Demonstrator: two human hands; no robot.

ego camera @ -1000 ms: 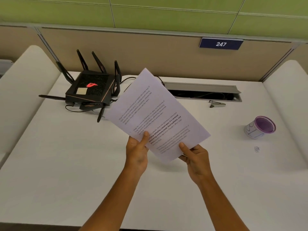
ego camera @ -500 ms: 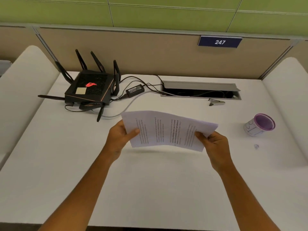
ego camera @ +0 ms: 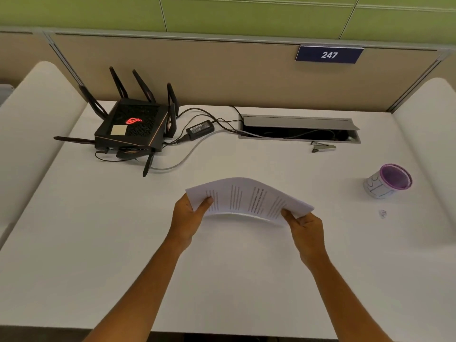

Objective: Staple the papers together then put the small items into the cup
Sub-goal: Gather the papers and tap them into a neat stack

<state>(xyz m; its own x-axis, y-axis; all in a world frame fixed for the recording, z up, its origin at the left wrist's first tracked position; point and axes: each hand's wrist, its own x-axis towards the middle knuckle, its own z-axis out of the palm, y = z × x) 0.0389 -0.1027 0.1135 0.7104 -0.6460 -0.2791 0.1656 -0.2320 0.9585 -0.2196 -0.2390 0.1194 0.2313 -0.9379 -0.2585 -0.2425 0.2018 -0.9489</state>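
Note:
The printed papers (ego camera: 246,198) arch upward over the middle of the white desk, held sideways by both short ends. My left hand (ego camera: 186,218) pinches the left end, thumb on top. My right hand (ego camera: 306,229) grips the right end. A small grey stapler (ego camera: 323,146) lies at the back, just in front of the cable slot. A purple-rimmed white cup (ego camera: 386,181) stands at the right. A tiny clear item (ego camera: 382,214) lies on the desk in front of the cup.
A black router (ego camera: 130,127) with several antennas sits at the back left, its power brick (ego camera: 199,129) and cables trailing to the open cable slot (ego camera: 298,130). Low white dividers flank the desk on both sides; a beige partition closes the back.
The papers were turned from upright, facing me, to lying sideways, then lowered toward the desk and bowed upward. Both hands spread apart to the two ends.

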